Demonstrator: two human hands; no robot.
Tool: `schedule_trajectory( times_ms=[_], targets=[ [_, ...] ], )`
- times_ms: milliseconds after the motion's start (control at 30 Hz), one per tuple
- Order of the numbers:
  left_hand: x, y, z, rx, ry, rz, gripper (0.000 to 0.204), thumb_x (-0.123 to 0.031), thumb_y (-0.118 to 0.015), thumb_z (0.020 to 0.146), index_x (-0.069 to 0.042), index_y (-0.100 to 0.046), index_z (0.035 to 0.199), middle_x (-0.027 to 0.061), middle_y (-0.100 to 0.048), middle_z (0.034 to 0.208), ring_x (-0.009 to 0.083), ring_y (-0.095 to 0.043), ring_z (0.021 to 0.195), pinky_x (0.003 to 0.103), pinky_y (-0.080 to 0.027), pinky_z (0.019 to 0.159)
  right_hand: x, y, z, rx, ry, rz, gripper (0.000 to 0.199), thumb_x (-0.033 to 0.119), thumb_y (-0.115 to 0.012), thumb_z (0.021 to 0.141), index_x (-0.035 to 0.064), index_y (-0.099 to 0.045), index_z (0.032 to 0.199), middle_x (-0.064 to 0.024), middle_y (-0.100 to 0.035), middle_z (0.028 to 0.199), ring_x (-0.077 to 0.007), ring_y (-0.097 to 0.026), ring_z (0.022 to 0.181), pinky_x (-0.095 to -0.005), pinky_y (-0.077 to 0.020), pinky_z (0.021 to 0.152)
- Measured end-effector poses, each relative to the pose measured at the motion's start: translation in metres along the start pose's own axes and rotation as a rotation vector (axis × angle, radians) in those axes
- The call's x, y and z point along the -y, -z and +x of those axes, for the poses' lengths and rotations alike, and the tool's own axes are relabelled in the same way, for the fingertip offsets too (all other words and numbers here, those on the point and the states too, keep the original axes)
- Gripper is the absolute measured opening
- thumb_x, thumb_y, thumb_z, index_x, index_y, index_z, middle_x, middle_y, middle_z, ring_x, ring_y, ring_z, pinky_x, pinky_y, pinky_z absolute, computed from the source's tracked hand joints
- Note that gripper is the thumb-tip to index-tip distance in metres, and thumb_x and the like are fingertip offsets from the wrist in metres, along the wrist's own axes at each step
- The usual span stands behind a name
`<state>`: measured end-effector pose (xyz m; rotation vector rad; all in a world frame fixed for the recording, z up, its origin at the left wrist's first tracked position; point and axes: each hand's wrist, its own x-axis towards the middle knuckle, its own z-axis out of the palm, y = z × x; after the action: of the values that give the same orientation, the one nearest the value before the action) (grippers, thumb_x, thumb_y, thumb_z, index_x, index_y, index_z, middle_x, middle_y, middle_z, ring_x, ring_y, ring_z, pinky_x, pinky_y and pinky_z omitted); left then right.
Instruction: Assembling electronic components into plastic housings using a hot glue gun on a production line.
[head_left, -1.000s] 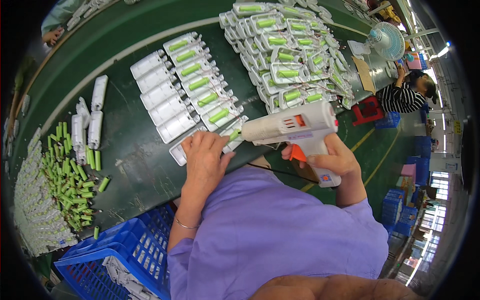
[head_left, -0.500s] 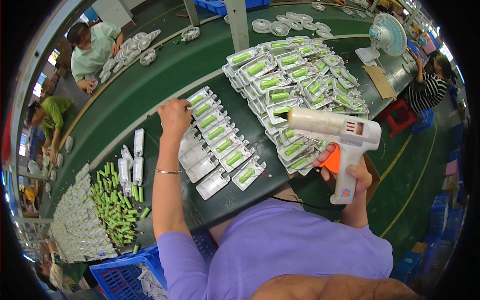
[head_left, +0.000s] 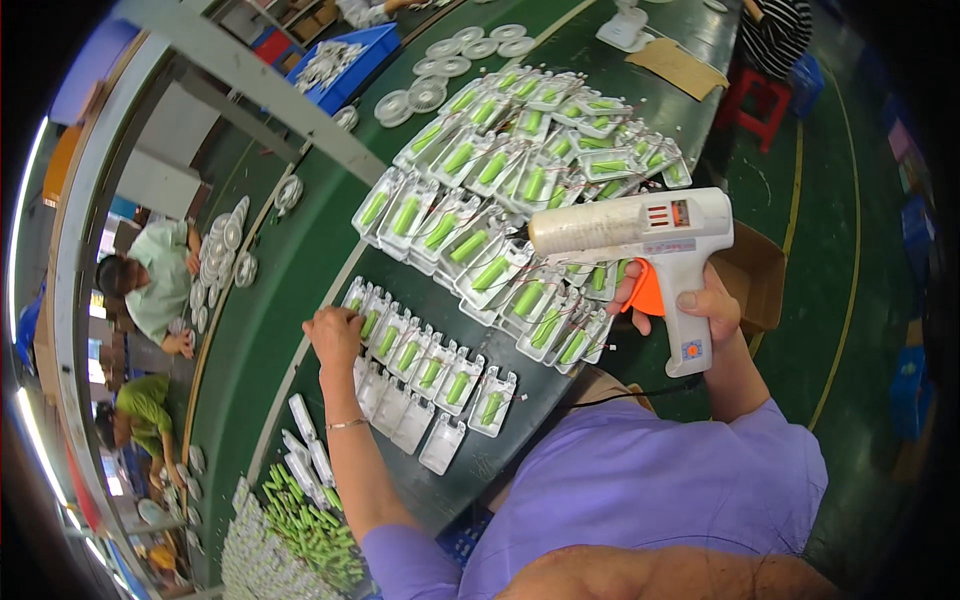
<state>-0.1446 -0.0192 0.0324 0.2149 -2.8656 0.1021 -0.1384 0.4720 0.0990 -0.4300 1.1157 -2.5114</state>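
Gripping glue gun [head_left: 640, 235] in right hand [head_left: 690, 305] | left hand [head_left: 335, 335] touching white cases [head_left: 420, 365]

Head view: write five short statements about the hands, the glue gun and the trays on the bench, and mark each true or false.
1. The right hand grips a white glue gun with an orange trigger. True.
2. The left hand rests on a row of white trays holding green cells. True.
3. The glue gun's nozzle points to the person's right. False: it points left.
4. The green bench is bare. False: trays cover much of it.
5. The left wrist wears a thin bracelet. True.
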Motion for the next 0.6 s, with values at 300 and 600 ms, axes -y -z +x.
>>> schedule_trajectory(
  times_ms=[300,600],
  targets=[
    [0.028,-0.003,-0.002,-0.098,-0.018,-0.104,0.012,-0.021,-0.071,0.072,-0.009,-0.071,0.075,0.0079,-0.066,0.081,0.0276,-0.060,0.083,0.044,-0.037,0.078,0.008,0.008,-0.004,-0.046,0.082,-0.005,0.067,0.025,-0.064,0.068,-0.0114,-0.046,0.121,-0.0240,-0.060,0.104,-0.0358,-0.065,0.095,-0.0329,-0.0541,0.062],
    [-0.096,0.126,0.077,-0.338,-0.199,-0.460,0.011,-0.012,-0.072,0.076,-0.002,-0.069,0.077,0.0097,-0.064,0.074,0.0224,-0.062,0.066,0.035,-0.048,0.064,0.014,0.029,-0.003,-0.069,0.143,-0.015,0.069,0.025,-0.061,0.071,-0.0089,-0.042,0.128,-0.0224,-0.059,0.107,-0.0385,-0.062,0.099,-0.0329,-0.0533,0.062]
  ],
)
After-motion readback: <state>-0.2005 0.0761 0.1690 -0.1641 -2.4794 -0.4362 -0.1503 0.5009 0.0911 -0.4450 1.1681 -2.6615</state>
